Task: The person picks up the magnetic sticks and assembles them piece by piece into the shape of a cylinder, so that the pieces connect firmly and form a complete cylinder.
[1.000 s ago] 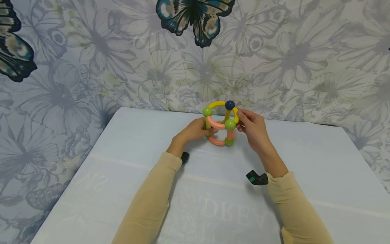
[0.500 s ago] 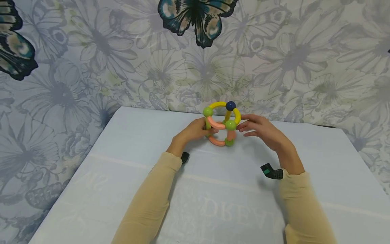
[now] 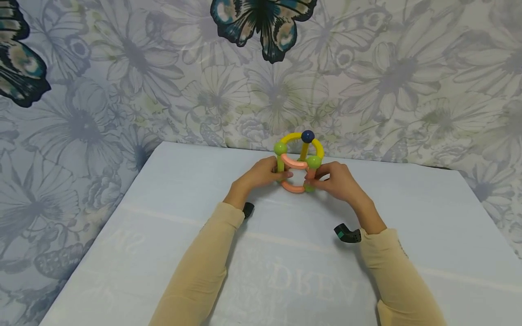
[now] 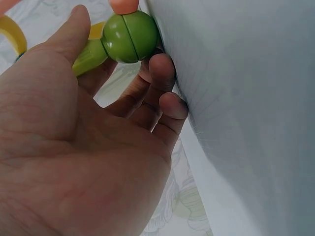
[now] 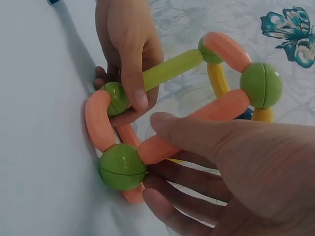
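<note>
A toy frame [image 3: 299, 162] of rods and balls stands on the table [image 3: 163, 226] near its far edge. It has green balls, pink and yellow curved rods, a green straight rod and a dark blue ball [image 3: 307, 136] on top. My left hand [image 3: 280, 174] pinches the lower left green ball [image 5: 115, 98] and the green rod [image 5: 172, 69] between thumb and fingers. That ball [image 4: 130, 37] fills the top of the left wrist view. My right hand [image 3: 319, 181] grips the frame's right side, with the thumb along a pink rod [image 5: 216, 110] above the lower right green ball [image 5: 122, 166].
A pale blue cloth with faint lettering covers the table. Behind it hangs a grey floral wall cloth [image 3: 367, 81] with dark butterflies [image 3: 261, 22]. Black wrist cameras sit at my left cuff [image 3: 247, 209] and right cuff [image 3: 347, 234].
My right hand let go of the yellow arc at the top, swung out to the right, then came down and gripped the frame's lower right side. The left hand kept its hold.
</note>
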